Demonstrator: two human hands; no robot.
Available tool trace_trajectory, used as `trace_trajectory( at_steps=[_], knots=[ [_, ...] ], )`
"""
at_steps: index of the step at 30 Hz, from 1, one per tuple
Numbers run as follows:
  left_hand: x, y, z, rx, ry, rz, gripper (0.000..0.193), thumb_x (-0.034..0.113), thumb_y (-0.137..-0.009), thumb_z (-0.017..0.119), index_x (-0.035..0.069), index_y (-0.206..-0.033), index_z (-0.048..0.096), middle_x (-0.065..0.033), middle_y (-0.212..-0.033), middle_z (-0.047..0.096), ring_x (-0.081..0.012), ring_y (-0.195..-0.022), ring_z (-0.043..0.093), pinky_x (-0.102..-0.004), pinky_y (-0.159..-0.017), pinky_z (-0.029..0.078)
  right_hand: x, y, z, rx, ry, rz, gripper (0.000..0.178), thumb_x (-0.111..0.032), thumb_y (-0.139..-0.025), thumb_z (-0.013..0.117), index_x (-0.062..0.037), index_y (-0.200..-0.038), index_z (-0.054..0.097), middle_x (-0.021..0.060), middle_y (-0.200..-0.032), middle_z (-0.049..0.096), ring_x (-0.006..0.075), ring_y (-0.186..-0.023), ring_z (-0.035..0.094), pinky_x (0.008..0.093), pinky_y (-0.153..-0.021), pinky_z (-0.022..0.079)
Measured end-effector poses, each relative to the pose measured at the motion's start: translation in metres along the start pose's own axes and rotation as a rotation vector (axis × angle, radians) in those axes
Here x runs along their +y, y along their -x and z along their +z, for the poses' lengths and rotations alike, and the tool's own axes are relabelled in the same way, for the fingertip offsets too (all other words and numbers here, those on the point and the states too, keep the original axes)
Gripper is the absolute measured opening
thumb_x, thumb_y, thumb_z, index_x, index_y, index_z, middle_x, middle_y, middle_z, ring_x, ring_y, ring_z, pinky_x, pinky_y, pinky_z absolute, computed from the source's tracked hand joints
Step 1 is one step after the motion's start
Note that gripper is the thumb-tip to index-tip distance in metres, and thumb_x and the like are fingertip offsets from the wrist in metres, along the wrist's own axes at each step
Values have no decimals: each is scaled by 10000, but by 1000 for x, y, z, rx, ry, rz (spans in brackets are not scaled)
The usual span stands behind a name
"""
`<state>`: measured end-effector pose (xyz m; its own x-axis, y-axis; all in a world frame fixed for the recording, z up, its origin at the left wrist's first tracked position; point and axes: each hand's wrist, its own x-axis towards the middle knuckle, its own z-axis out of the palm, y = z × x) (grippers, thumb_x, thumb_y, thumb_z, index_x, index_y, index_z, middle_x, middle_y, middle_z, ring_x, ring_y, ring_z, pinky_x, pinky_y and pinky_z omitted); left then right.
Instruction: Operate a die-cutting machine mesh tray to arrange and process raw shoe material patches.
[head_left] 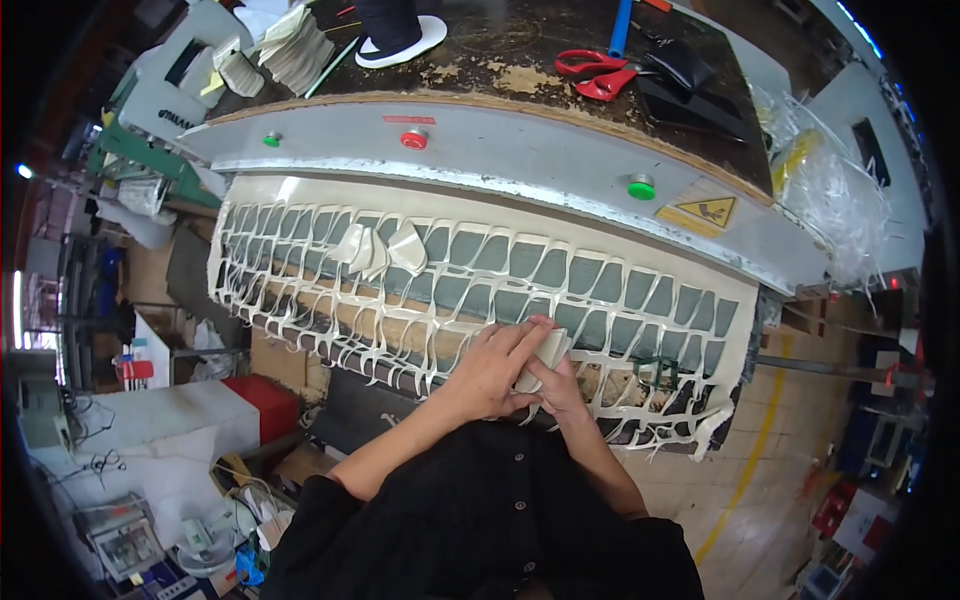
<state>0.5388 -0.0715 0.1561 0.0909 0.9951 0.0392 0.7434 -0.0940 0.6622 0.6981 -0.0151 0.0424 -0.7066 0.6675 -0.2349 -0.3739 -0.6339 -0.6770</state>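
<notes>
Near the front edge of a cream sheet (pixel 480 216), my two hands meet around a small stack of cut cream pieces (pixel 546 352). My left hand (pixel 492 372) lies over the stack's left side with its fingers bent across it. From the right, my right hand (pixel 563 392) grips the same stack, thumb and fingers closed on it. The sheet is cut through in rows, leaving a net of thin strips over a grey-green surface. Several loose cream pieces (pixel 372 250) lie on it, left of centre. A dark green metal frame, perhaps a cutting die (pixel 655 374), sits right of my hands.
Behind the sheet runs a grey machine beam (pixel 520 150) with a red button (pixel 413 138) and green buttons (pixel 641 187). On its worn top are red-handled scissors (pixel 600 76), a dark shoe with a white sole (pixel 400 42) and stacked pieces (pixel 293 52). Plastic bags (pixel 825 200) hang at right.
</notes>
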Motion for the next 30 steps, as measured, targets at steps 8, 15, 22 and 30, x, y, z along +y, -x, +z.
trace_trajectory(
  at_steps=[8,15,22,30],
  knots=[
    [-220,-17,-54,526,-297,-472,677,337,-852,876,-5,-1383,632,-264,-1293,688,-446,-1208,660,-489,-1036,539,-7,4,-27,34,-409,27,374,-4,-1006,646,-187,-1304,514,131,-1239,559,227,-947,604,362,-738,530],
    [-299,-36,-85,65,-302,-700,835,505,-763,933,-15,-1356,655,-282,-1245,730,-418,-1180,707,-473,-1024,568,9,-7,-1,180,-177,-11,272,-52,-1045,621,-162,-1277,534,140,-1195,597,211,-899,609,337,-690,521],
    [-268,-46,-82,-40,-121,-638,628,458,-734,955,14,-1139,775,-233,-1175,767,-393,-1100,739,-478,-952,585,27,-59,45,284,-75,-72,306,-44,-1043,632,-123,-1323,536,160,-1182,651,224,-894,636,364,-696,544],
    [-190,16,-126,-181,540,-62,431,209,-662,1028,30,-930,741,-98,-794,762,-195,-762,736,-340,-722,570,83,-108,112,294,271,-44,443,-433,-1143,538,-62,-1381,579,147,-1226,706,201,-1025,700,361,-833,599]
  ],
)
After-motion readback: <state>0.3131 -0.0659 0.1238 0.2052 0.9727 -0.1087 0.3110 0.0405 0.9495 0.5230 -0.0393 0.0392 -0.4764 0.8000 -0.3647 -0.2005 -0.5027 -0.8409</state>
